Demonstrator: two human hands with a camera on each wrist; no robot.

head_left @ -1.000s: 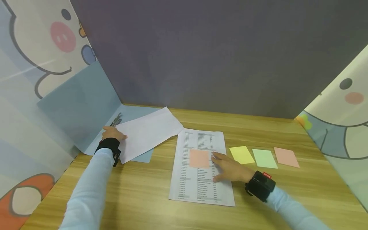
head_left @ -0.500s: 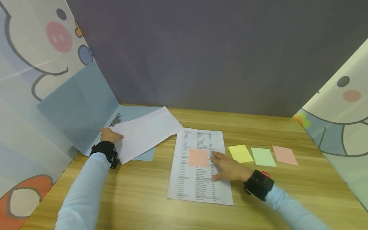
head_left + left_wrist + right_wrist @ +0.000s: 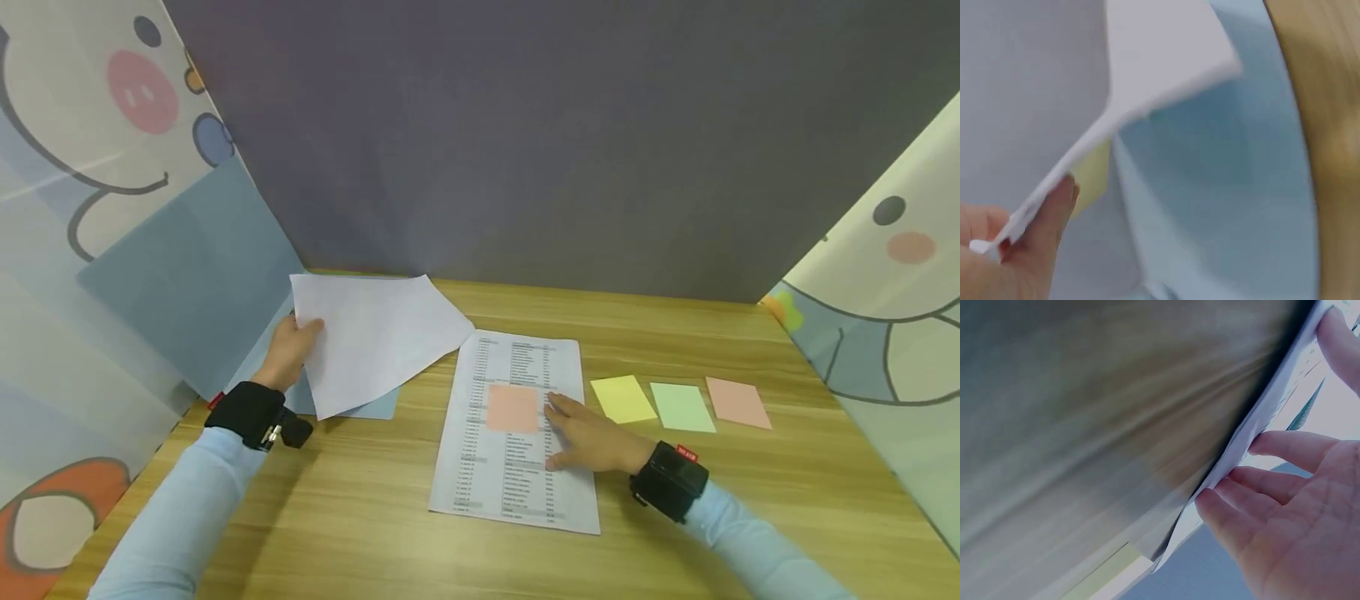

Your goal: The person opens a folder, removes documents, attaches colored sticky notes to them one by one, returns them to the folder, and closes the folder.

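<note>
My left hand pinches the left edge of white paper, thumb on the near face. The paper is raised and tilted over an open light-blue folder. A yellow patch shows beside my thumb in the left wrist view. The paper's right corner meets the upper left corner of a printed list; whether they are joined I cannot tell. On the list lies a pink sticky note. My right hand rests on the list's right side, fingers spread, fingertips touching the sheet.
Yellow, green and pink sticky notes lie in a row to the right of the list. The wooden table meets a dark back panel. Cartoon-printed walls close off both sides.
My left hand has gone from resting at the paper's left edge to gripping it and lifting it up. The folder's metal clip is now covered in the head view. My right hand stays put.
</note>
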